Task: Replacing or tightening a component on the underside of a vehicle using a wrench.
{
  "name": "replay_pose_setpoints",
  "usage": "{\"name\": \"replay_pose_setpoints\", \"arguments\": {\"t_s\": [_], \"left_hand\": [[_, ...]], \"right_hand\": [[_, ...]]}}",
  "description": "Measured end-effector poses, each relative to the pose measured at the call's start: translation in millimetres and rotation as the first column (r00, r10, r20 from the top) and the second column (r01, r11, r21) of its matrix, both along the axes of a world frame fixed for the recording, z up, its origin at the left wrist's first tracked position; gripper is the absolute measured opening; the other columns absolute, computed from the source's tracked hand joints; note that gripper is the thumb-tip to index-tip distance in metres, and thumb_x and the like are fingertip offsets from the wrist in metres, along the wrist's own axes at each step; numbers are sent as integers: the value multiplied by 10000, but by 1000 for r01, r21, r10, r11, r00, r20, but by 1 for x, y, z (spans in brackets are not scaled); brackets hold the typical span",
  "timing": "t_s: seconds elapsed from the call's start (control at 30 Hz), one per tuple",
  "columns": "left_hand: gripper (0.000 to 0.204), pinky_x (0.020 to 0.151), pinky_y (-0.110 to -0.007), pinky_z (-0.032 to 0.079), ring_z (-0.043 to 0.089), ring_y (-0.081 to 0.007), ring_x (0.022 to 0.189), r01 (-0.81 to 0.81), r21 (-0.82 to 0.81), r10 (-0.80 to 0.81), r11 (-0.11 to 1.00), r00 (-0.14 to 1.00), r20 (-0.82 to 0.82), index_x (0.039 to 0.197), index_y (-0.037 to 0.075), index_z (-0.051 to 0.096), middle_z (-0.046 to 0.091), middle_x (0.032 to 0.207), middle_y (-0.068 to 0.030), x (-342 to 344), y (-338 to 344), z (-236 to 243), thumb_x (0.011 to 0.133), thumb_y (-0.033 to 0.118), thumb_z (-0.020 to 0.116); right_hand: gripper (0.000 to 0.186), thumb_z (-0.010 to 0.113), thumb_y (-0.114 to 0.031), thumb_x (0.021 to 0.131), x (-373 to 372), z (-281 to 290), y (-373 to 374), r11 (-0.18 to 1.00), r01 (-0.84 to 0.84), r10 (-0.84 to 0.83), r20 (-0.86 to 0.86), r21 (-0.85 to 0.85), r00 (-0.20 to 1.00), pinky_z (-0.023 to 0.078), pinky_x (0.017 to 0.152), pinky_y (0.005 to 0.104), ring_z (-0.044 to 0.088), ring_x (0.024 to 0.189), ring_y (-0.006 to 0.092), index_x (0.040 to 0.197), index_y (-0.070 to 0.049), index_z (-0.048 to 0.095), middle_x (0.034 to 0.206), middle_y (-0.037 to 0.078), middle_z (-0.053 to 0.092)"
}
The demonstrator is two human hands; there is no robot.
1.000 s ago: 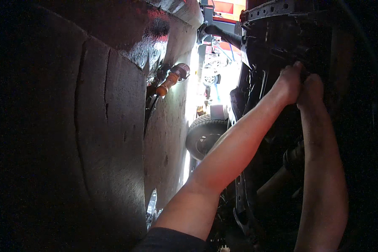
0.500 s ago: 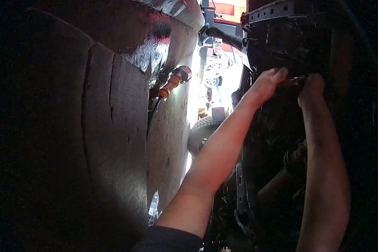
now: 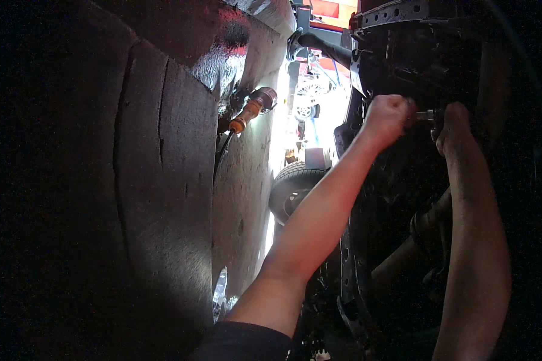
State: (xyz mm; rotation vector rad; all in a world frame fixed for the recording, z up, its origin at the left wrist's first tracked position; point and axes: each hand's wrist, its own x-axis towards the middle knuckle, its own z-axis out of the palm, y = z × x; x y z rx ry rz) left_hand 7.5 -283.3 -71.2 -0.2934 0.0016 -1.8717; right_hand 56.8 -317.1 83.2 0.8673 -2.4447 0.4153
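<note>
Both my arms reach up toward the dark underside of a vehicle [image 3: 421,66]. My left hand [image 3: 390,117] is closed into a fist, and what lies inside its fingers is hidden. Just to the right, my right hand [image 3: 453,126] is closed round a dark tool whose body is mostly lost in shadow. From it a short shiny metal shaft [image 3: 426,115], like a socket, points across to the left fist. Whether the shaft's tip touches the left fingers I cannot tell.
An orange-handled work lamp [image 3: 246,116] with a cable rests against the worn grey surface [image 3: 174,132] on the left. A tyre [image 3: 298,188] stands in the bright gap beyond my left forearm. A perforated metal rail [image 3: 397,15] and a pipe [image 3: 397,263] belong to the vehicle's underside.
My left fingers have curled into a tighter fist. My right hand has shifted slightly to the right, and more of the metal shaft shows between the hands.
</note>
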Motion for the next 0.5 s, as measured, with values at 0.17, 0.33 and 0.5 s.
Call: {"name": "replay_pose_setpoints", "arguments": {"t_s": [0.17, 0.33, 0.5], "left_hand": [[81, 856, -464, 475, 632, -330, 940, -568, -19, 499, 823, 706, 503, 714, 39, 702, 680, 782, -159, 55, 23, 24, 701, 83, 635], [107, 870, -484, 406, 534, -359, 1007, -691, -180, 554, 700, 368, 747, 762, -3, 677, 639, 931, -192, 52, 32, 50, 703, 76, 636], [70, 847, -457, 391, 545, -349, 932, -752, 77, 337, 654, 381, 861, 714, -3, 664, 628, 838, -179, 53, 31, 66, 693, 55, 631]], "right_hand": [[208, 495, -263, 885, 53, 4, 3, 976, -14, -62, -339, -219, 939, 377, 411, 280, 474, 541, 144, 983, -83, 530, 778, 52, 527], [204, 494, -261, 887, 46, -2, 10, 979, 3, -67, -314, -202, 947, 377, 412, 280, 473, 541, 144, 980, -84, 529, 779, 51, 526], [198, 493, -259, 888, 46, 2, -2, 981, -21, -36, -288, -193, 957, 378, 413, 280, 471, 541, 144, 977, -85, 527, 779, 51, 524]]}}
